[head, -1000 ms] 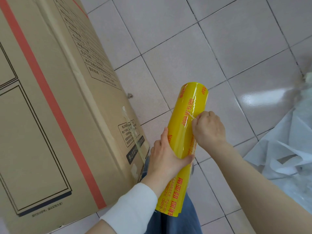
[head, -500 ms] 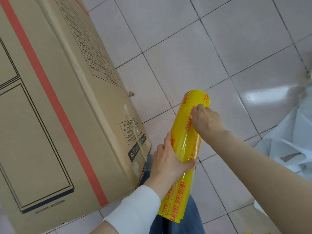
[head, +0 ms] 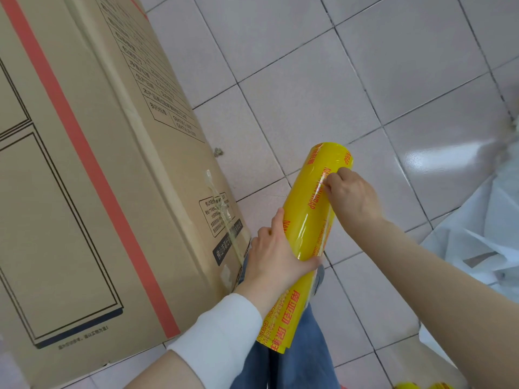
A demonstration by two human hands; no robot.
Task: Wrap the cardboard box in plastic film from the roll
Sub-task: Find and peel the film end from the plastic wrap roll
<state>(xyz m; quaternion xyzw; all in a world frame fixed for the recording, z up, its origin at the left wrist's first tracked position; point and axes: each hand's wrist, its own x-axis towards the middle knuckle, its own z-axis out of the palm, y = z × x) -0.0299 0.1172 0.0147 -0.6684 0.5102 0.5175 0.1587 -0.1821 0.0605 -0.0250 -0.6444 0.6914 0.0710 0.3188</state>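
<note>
A large brown cardboard box (head: 84,178) with a red stripe and printed black text stands on the tiled floor at the left. A yellow roll of plastic film (head: 311,209) with red lettering is held upright and tilted just right of the box's corner. My left hand (head: 275,256) grips the roll around its middle from the left. My right hand (head: 348,195) is at the roll's upper part, its fingertips curled against the film surface and picking at the film's edge. No film is pulled out from the roll.
Pale pink floor tiles (head: 309,80) spread beyond the roll. Crumpled white plastic sheeting (head: 483,242) lies at the right. My jeans-clad legs (head: 306,346) are below the roll. Something yellow (head: 421,386) shows at the bottom right edge.
My right hand shifted along the upper part of the roll, first up toward its top end, now slightly back down. The left hand keeps the same grip.
</note>
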